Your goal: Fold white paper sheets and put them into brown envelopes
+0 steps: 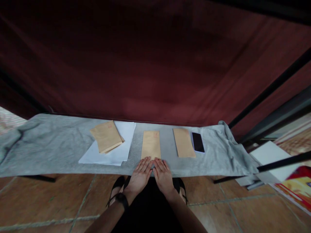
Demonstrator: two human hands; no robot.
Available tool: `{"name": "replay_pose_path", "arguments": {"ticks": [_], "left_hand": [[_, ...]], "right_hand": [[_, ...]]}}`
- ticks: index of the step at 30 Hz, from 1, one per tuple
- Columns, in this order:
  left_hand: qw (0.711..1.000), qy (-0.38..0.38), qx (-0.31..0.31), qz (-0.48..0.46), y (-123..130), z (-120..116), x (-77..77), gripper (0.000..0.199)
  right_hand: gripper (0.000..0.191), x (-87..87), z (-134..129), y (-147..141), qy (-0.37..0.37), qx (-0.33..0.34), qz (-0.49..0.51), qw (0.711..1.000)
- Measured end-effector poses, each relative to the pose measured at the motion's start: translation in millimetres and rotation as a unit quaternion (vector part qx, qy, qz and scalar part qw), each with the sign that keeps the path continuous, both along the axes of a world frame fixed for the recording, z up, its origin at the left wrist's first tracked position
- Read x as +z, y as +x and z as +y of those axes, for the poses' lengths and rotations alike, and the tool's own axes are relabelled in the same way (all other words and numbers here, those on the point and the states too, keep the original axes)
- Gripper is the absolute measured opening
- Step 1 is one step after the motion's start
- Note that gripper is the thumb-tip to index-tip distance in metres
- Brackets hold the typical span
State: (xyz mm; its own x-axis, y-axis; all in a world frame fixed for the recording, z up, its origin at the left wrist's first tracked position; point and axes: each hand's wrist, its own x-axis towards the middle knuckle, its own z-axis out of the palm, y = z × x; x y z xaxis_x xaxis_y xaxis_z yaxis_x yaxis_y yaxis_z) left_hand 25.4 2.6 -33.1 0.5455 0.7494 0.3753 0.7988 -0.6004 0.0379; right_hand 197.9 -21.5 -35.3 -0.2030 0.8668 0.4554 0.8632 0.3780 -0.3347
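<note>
Rests the left hand (141,176) and the right hand (163,176) side by side, flat and spread out, upon the near end of the middle brown envelope (151,144); grips nothing. Lies this envelope on a narrow desk (65,139), draped in creased grey cloth (217,149). To its left, overlapping brown envelopes (108,137) on white sheets (104,157); to its right, another envelope (184,142), just beside a smartphone (198,142). Behind, dark red fabric (145,81) and black bars (269,87); below, brown floor tiles (65,194) with pale joints.
</note>
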Motion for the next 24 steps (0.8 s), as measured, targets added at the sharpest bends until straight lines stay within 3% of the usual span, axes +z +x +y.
{"name": "replay_pose_path", "arguments": {"ticks": [8,14,19,24], "left_hand": [[0.999,-0.021,0.031,-0.024,-14.1,-2.9,2.0,0.048],[0.995,-0.082,0.056,-0.019,20.7,5.2,8.3,0.052],[0.991,-0.126,0.049,0.014,43.2,46.0,14.2,0.052],[0.99,-0.117,0.071,0.018,53.7,100.5,15.2,0.053]], "right_hand": [[0.042,1.9,0.2,13.2,0.0,-0.022,-0.028,0.999],[0.04,-4.6,-2.7,9.1,0.007,-0.04,-0.055,0.998],[0.041,-10.0,-4.1,8.7,0.014,-0.037,-0.067,0.997],[0.042,-6.7,-4.0,6.7,0.011,-0.047,-0.051,0.998]]}}
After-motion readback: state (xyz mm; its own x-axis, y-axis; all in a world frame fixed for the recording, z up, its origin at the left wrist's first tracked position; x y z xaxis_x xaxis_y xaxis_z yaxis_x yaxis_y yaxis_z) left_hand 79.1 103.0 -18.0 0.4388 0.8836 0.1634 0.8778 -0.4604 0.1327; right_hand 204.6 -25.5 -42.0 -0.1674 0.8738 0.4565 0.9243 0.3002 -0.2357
